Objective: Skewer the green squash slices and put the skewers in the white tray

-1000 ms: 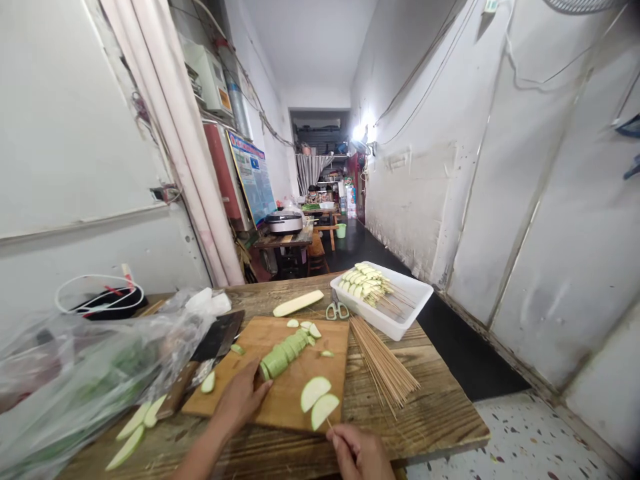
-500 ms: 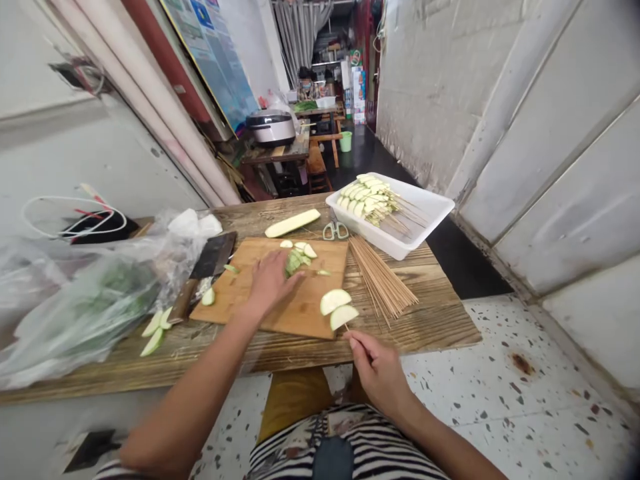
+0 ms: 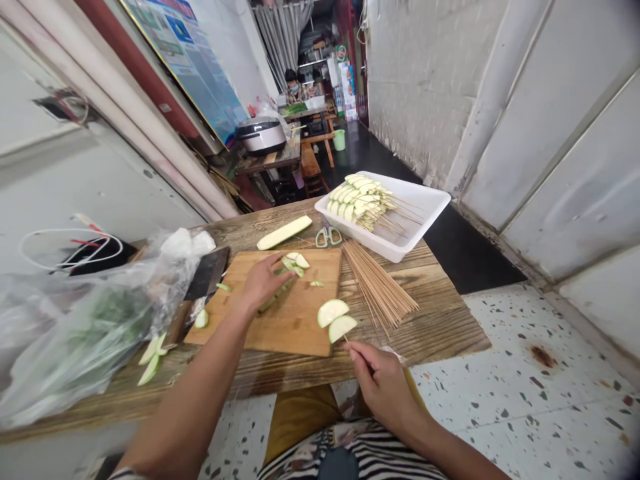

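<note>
My right hand is closed round the lower end of a bamboo skewer at the board's front right corner. Two half-round zucchini slices are threaded on its upper end. Over the wooden cutting board, my left hand has its thumb and fingers closed about a few pale green zucchini slices near the back edge. More cut pieces lie partly hidden beneath that hand. A long peeled zucchini piece rests behind the board.
A white tray of threaded skewers stands at the back right, with scissors beside it. Loose bamboo skewers fan out right of the board. A cleaver and plastic bags lie left. A person sits far back.
My left hand has lifted from lying over the slices and its fingers have closed about some of them. My right hand keeps its skewer almost in place. The camera view has shifted slightly.
</note>
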Action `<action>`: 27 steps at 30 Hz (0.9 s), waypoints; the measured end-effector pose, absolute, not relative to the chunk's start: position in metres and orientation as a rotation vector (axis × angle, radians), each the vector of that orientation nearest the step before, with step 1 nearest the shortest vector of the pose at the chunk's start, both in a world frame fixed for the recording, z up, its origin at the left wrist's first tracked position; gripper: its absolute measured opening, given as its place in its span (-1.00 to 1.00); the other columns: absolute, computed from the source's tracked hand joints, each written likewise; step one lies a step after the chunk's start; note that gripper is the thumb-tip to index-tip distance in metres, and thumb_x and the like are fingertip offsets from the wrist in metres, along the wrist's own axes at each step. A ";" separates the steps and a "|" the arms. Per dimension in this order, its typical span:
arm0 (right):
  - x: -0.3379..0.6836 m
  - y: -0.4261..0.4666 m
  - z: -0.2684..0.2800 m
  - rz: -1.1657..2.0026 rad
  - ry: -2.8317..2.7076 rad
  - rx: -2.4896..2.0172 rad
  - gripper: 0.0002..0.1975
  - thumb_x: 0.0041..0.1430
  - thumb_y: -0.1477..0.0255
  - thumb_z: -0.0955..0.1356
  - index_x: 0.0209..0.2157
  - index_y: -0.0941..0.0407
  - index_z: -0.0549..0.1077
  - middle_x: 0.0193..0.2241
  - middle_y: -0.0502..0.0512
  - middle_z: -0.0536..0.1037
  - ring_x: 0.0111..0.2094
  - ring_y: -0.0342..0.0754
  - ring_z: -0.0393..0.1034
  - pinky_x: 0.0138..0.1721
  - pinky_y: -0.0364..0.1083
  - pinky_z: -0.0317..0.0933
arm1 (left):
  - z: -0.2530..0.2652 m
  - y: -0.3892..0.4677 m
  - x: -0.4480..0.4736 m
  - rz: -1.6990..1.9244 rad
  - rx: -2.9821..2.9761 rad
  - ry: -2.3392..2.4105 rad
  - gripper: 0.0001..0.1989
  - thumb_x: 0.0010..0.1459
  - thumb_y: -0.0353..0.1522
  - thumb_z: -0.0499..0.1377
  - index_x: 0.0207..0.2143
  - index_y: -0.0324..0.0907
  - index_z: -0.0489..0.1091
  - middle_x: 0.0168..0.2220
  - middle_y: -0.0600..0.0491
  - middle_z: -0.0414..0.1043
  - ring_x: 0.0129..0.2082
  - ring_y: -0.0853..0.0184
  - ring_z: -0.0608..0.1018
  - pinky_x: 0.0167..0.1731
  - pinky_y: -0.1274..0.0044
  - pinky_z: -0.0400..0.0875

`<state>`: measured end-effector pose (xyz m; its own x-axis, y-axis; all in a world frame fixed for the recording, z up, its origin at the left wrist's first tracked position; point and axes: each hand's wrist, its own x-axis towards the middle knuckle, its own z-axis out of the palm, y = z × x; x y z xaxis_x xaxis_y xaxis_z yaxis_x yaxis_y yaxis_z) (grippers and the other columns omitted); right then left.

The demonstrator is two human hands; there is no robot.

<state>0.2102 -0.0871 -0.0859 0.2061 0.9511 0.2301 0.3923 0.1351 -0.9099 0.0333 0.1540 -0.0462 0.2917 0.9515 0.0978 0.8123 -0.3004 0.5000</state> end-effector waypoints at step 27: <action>0.170 -0.113 -0.047 0.573 -1.737 -1.291 -0.77 0.23 0.52 0.23 -0.17 0.17 0.49 -0.30 0.14 0.62 -0.28 -0.08 0.53 -0.24 -0.21 0.36 | -0.007 0.031 0.000 1.058 0.298 0.685 -0.71 0.24 -0.43 -0.07 -0.11 -0.44 0.32 -0.15 -0.31 0.49 -0.03 0.08 0.48 -0.04 0.21 0.38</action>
